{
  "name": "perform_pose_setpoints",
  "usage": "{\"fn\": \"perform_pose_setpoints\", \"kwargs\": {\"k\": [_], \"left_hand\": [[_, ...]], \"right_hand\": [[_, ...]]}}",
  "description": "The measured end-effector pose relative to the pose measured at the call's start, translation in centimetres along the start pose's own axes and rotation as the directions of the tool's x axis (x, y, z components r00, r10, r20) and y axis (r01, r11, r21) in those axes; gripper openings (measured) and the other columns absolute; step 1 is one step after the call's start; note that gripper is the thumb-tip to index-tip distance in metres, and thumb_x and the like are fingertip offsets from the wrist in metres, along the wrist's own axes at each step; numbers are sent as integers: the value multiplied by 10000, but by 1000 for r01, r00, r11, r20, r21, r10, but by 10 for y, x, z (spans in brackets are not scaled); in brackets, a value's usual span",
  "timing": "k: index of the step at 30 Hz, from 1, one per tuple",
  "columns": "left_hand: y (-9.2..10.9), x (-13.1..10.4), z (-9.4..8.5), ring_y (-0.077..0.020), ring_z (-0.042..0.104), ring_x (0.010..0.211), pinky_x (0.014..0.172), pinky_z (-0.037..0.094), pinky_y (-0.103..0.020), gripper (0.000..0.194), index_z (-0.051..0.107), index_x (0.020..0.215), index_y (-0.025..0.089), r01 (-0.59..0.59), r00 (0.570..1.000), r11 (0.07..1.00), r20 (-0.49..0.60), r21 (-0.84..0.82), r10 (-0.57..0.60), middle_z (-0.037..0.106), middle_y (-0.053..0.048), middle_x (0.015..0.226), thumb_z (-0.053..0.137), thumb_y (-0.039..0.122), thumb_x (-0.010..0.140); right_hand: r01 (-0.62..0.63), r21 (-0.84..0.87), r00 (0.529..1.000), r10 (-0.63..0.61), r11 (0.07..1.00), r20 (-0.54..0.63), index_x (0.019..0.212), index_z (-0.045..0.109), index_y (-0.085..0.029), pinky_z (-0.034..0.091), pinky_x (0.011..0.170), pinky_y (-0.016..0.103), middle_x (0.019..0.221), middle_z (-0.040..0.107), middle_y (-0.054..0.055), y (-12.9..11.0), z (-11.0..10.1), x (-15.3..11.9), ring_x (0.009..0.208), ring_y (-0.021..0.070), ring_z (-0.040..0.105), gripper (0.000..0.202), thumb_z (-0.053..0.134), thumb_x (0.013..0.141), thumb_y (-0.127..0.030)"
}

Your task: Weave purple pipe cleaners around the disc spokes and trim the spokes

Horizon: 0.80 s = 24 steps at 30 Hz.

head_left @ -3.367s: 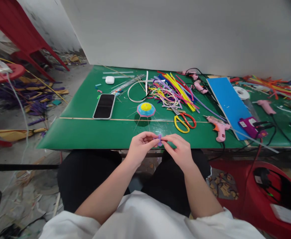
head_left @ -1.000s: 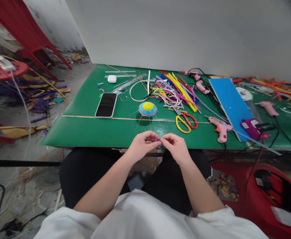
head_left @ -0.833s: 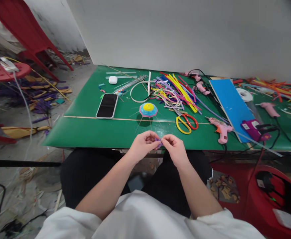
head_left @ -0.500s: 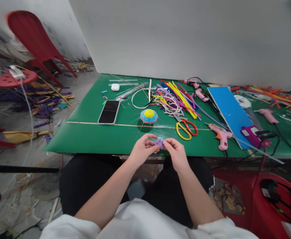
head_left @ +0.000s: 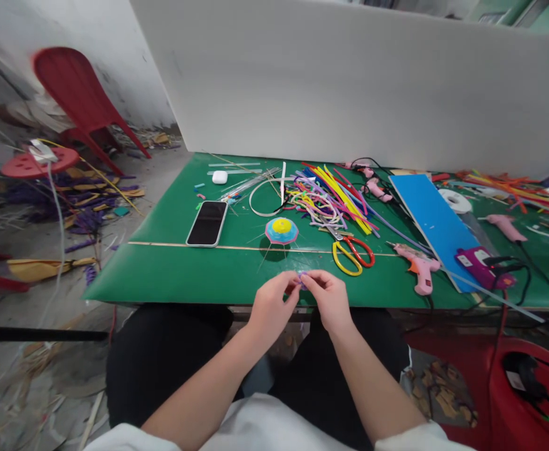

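Note:
At the front edge of the green table, my left hand and my right hand meet fingertip to fingertip. Both pinch a small purple piece, mostly covered by the fingers; its exact kind does not show. Just beyond them stands a small umbrella-like dome, yellow on top with a blue and pink rim, on thin splayed sticks. To its right lie scissors with one yellow and one red handle.
A phone and a white earbud case lie to the left. Colourful pipe cleaners are heaped behind the scissors. On the right are a pink glue gun, a blue board and a purple power strip. A white panel rises behind.
My fingers have closed in around the purple piece, which shows less now. My left hand has turned, its fingertips now meeting the right ones. The whole view has shifted slightly.

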<state>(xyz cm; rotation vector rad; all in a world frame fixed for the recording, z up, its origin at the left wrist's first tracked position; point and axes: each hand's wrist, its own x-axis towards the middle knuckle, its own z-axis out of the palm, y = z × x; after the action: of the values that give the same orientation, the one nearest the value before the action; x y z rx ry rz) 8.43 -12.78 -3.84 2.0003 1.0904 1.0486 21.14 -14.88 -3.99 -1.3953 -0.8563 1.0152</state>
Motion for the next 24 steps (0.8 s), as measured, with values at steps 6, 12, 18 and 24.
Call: {"fn": "perform_pose_setpoints", "kwargs": {"k": [6, 12, 18, 24], "left_hand": [[-2, 9, -9, -97, 609, 704, 684, 488, -213, 145, 534, 938, 199, -5, 1000, 999, 8, -53, 6, 645, 3, 802, 506, 160, 801], [-4, 53, -41, -100, 617, 711, 717, 484, -221, 227, 550, 1009, 215, -7, 1000, 999, 7, -42, 7, 662, 12, 813, 543, 204, 782], [-41, 96, -72, -127, 608, 693, 648, 474, -238, 206, 593, 947, 196, 92, 995, 995, -48, 43, -90, 657, -7, 783, 535, 290, 774], [-71, 91, -71, -140, 626, 730, 619, 467, -230, 183, 602, 899, 188, 192, 981, 981, -36, -2, -192, 675, -25, 826, 497, 287, 787]], "right_hand": [[-15, -61, 982, 26, 998, 186, 774, 682, -175, 484, 700, 299, 731, 686, 25, -16, -4, 12, 700, 158, 614, 192, 663, 657, -325], [170, -206, 943, -99, 964, 318, 781, 665, -158, 455, 669, 283, 736, 669, 24, -46, 5, 57, 684, 145, 590, 223, 616, 690, -356], [133, -148, 967, -96, 980, 236, 700, 648, -163, 482, 671, 296, 659, 651, 4, -44, 16, 111, 642, 143, 602, 188, 641, 643, -342], [-12, -176, 974, 52, 984, 220, 686, 652, -165, 483, 551, 246, 606, 642, 2, -38, 15, 110, 569, 117, 582, 215, 682, 600, -360]]}}
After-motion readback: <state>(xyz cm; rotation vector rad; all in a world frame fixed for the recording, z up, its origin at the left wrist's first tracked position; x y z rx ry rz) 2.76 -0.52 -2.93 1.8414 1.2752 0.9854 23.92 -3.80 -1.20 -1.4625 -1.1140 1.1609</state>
